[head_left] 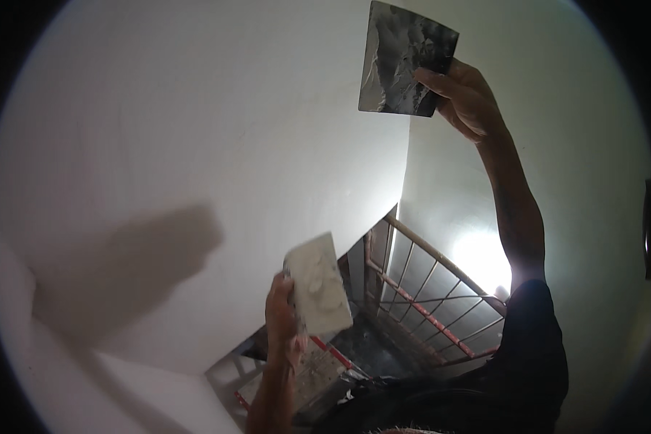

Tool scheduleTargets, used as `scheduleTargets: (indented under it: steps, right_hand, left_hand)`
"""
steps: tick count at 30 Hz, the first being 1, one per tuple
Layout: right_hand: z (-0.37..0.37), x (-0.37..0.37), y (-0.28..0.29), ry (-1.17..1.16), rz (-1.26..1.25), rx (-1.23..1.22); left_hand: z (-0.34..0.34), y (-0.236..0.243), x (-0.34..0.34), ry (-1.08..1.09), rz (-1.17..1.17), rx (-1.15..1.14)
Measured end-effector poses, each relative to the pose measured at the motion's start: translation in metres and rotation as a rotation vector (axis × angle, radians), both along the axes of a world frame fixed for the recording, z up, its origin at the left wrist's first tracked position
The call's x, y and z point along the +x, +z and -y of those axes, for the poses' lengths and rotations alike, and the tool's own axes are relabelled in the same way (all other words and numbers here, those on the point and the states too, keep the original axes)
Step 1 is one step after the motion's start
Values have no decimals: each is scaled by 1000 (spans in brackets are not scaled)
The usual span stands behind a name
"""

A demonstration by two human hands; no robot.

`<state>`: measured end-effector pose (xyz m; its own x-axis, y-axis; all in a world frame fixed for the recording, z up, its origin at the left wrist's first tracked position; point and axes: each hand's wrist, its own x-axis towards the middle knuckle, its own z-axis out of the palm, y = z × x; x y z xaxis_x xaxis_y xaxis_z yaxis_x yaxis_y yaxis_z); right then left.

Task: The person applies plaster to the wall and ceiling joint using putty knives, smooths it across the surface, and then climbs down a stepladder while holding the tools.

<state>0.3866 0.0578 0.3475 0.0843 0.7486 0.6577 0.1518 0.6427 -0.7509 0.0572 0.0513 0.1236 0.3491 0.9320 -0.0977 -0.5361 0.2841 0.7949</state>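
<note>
High at the top, my right hand (470,101) grips a dark, flat, four-sided putty blade (401,54) by its right edge, thumb across its face. Pale putty is smeared over that face, thickest along the left side. Lower and nearer the middle, my left hand (281,307) is closed around the left edge of a flat rectangular putty board (318,286). A layer of pale putty with a small lump covers the board. The two tools are well apart. Fingers behind each one are hidden.
A smooth pale surface (195,108) spans the left and upper middle, meeting another wall (586,130) at right. Below are a metal railing (441,257), a red-edged platform (318,372) and a dark floor (383,340). A bright light (481,257) shines behind my right arm.
</note>
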Motion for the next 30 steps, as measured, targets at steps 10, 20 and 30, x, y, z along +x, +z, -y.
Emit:
scheduleTargets:
  steps: [10,20,30]
  right_hand:
    - [45,-41,-47,-18,1017,452]
    - [79,-65,-49,-97,1470,639]
    - [123,-82,-168,-363,-588,-155]
  left_hand:
    - [-40,58,31,-66,-71,215]
    - [-30,75,35,-138,-86,244]
    - [-15,61,49,435,-254,794]
